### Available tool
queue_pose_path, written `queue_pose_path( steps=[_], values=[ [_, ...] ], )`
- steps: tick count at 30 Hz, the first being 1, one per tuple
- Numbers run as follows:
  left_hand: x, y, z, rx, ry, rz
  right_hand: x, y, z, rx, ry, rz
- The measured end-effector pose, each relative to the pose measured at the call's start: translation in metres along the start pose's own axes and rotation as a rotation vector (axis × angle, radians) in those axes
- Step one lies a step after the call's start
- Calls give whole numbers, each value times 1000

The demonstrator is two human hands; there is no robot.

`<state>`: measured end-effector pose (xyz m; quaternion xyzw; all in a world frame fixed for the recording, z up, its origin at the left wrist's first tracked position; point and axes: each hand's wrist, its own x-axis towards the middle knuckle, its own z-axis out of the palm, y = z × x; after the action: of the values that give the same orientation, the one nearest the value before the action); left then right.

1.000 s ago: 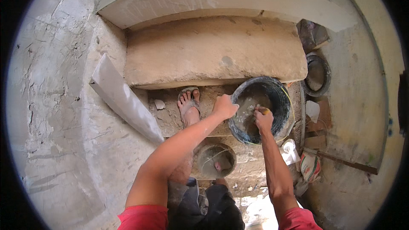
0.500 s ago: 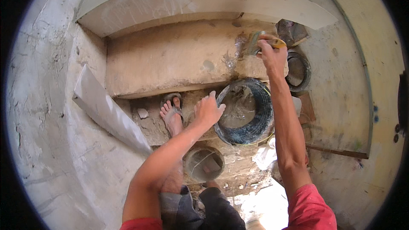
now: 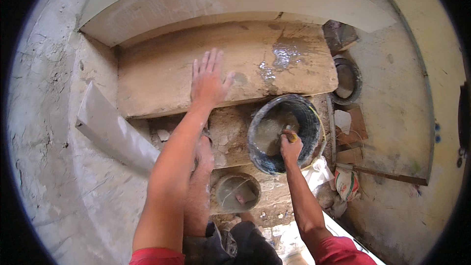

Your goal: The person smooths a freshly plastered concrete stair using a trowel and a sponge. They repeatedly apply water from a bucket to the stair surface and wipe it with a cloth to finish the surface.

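My left hand (image 3: 208,83) rests palm down with its fingers stretched over the tan concrete step (image 3: 157,76). My right hand (image 3: 292,148) is closed around the yellow handle of a paintbrush (image 3: 293,137) inside the black bucket (image 3: 309,118). Greyish liquid (image 3: 270,130) lies in the bucket, and the bristles, pointed down into it, are mostly hidden. A shiny wet patch (image 3: 285,56) spreads on the right part of the step.
A smaller round container (image 3: 237,175) stands near my feet. At the right are another dark bucket (image 3: 359,88), a stone-like block (image 3: 338,34) and a crumpled bag (image 3: 346,184). A white slanted board (image 3: 110,125) leans at the left. A riser (image 3: 235,2) bounds the step's far side.
My right hand has brought the paintbrush from the step down into the bucket. My left hand has left the bucket's rim and moved up and left onto the step. The wet patch is uncovered.
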<state>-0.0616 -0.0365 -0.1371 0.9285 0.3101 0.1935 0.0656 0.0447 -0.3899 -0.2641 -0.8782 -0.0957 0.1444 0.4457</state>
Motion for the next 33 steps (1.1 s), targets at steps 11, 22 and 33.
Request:
queue_pose_path(
  steps=[11, 22, 33],
  values=[
    [7, 2, -6, -5, -129, -48, 19, -193, -103, 721, 11, 165],
    [8, -2, -8, 31, -158, -22, 125, -310, 2, 485, -185, -91],
    [12, 4, -10, 44, -245, -54, -21, -36, -22, 133, 46, 245]
  ],
)
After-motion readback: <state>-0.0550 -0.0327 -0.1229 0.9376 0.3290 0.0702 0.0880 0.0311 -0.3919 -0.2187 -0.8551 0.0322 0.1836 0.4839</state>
